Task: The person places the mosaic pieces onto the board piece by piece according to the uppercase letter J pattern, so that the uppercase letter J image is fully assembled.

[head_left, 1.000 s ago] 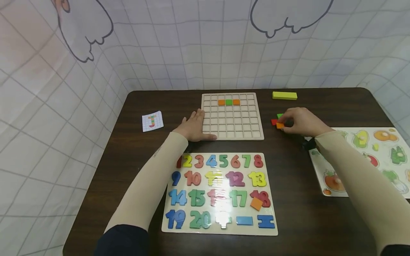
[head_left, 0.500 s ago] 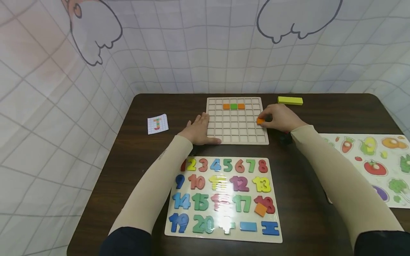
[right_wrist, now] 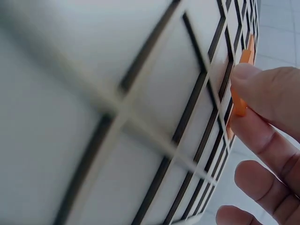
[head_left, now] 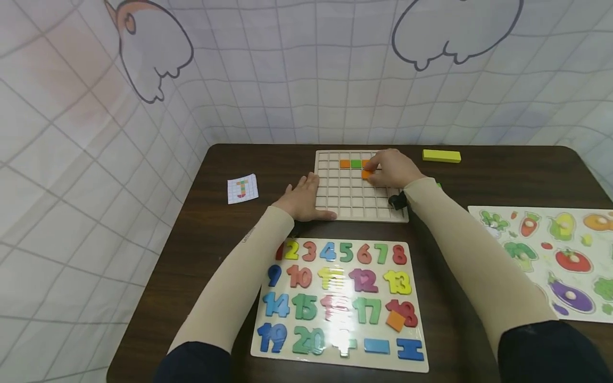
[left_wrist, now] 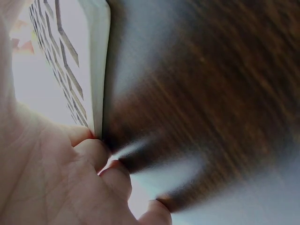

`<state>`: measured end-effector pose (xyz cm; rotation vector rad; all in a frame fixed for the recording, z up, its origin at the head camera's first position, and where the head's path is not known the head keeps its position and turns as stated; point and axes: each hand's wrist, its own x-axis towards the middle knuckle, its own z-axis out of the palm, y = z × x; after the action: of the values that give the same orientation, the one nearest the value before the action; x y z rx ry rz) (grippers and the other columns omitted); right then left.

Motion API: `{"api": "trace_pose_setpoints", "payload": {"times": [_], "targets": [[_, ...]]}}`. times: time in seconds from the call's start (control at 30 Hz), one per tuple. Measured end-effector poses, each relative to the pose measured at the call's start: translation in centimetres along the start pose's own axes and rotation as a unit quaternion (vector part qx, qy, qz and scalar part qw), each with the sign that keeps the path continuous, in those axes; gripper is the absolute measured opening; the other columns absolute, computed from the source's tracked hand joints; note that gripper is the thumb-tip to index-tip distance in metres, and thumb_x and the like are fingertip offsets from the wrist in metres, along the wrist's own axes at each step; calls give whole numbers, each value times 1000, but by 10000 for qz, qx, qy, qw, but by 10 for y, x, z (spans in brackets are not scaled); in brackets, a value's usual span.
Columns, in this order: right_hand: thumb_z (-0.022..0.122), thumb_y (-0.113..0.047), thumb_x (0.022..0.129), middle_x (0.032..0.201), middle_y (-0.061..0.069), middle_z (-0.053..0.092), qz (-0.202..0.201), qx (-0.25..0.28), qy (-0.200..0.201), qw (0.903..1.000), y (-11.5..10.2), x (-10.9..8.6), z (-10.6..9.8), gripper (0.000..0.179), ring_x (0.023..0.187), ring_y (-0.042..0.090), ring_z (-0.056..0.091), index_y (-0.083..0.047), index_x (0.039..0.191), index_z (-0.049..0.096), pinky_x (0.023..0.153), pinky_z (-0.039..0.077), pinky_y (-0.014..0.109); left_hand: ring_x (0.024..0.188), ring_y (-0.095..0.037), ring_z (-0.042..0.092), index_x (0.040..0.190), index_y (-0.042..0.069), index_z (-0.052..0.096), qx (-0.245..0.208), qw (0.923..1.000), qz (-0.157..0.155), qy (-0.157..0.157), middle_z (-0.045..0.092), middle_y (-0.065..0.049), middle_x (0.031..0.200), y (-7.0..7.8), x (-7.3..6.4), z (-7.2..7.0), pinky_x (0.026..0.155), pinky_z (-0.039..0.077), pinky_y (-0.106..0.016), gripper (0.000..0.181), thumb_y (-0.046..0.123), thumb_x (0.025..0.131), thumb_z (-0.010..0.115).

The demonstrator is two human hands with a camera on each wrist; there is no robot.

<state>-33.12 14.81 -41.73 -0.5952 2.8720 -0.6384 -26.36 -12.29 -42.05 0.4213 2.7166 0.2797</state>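
A pale wooden grid board (head_left: 345, 203) lies at the table's far middle. On its upper rows sit an orange tile (head_left: 345, 164), a green tile (head_left: 356, 164) and another orange tile, partly covered by my right hand (head_left: 394, 167). That hand pinches an orange square tile (head_left: 366, 174) between thumb and finger, just below the row's right end. The right wrist view shows the pinched tile (right_wrist: 239, 101) tilted over the grid; whether it touches is unclear. My left hand (head_left: 301, 202) rests with spread fingers against the board's left edge, also visible beside the board (left_wrist: 97, 70) in the left wrist view.
A number puzzle board (head_left: 371, 331) lies nearest me, with a loose orange tile (head_left: 396, 321) on its 18. At right is a vegetable puzzle board (head_left: 545, 260). A yellow block (head_left: 441, 156) lies far right. A small patterned card (head_left: 242, 190) lies left.
My right hand has picked up an orange tile from the small pile at right and carried it left over the grid board. The left hand stays at the board's edge. The head view has shifted slightly.
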Motion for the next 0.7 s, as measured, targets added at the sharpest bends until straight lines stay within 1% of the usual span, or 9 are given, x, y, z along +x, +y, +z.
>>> {"api": "trace_pose_setpoints", "payload": {"times": [0.2, 0.3, 0.4, 0.57, 0.63, 0.7], "targets": [[70, -19, 97, 135, 12, 70, -51, -219, 4, 9997, -5, 16, 7, 31, 133, 36, 57, -8, 125, 77, 115, 43, 56, 165, -30, 4, 168, 9, 3, 31, 10000, -24, 1, 0, -12, 177, -1, 1, 0, 132, 13, -58, 121, 76, 88, 64], [72, -20, 98, 133, 11, 71, -95, -272, 27, 9996, -6, 20, 9, 29, 131, 34, 59, -9, 125, 77, 114, 45, 55, 166, -30, 4, 168, 9, 2, 76, 10000, -49, 6, 0, -11, 178, -1, 1, 1, 132, 13, -58, 121, 76, 88, 63], [74, -20, 97, 131, 12, 72, -148, -286, 85, 9994, -7, 23, 10, 29, 128, 34, 61, -9, 124, 77, 109, 48, 56, 166, -29, 4, 168, 9, 2, 96, 9999, -55, -2, 0, -11, 178, -2, 1, 1, 132, 13, -58, 121, 77, 88, 63], [76, -19, 96, 131, 13, 71, -242, -341, 152, 9990, -12, 23, 11, 29, 126, 36, 61, -9, 123, 78, 113, 40, 67, 166, -29, 3, 168, 10, 1, 121, 9999, -50, -50, -1, -10, 178, -2, 2, 1, 132, 13, -57, 121, 78, 88, 61], [76, -20, 96, 131, 13, 71, -295, -385, 152, 9987, -14, 22, 11, 29, 127, 36, 61, -9, 123, 78, 113, 40, 67, 166, -29, 3, 168, 10, 1, 127, 9999, -56, -52, -1, -10, 178, -2, 2, 1, 132, 13, -57, 121, 78, 88, 61], [76, -20, 96, 131, 12, 71, -341, -440, 150, 9983, -16, 23, 11, 30, 126, 35, 61, -10, 124, 78, 110, 45, 63, 166, -29, 3, 168, 10, 2, 128, 9999, -73, -47, -1, -10, 178, -3, 1, 1, 132, 13, -57, 121, 78, 88, 62]]}}
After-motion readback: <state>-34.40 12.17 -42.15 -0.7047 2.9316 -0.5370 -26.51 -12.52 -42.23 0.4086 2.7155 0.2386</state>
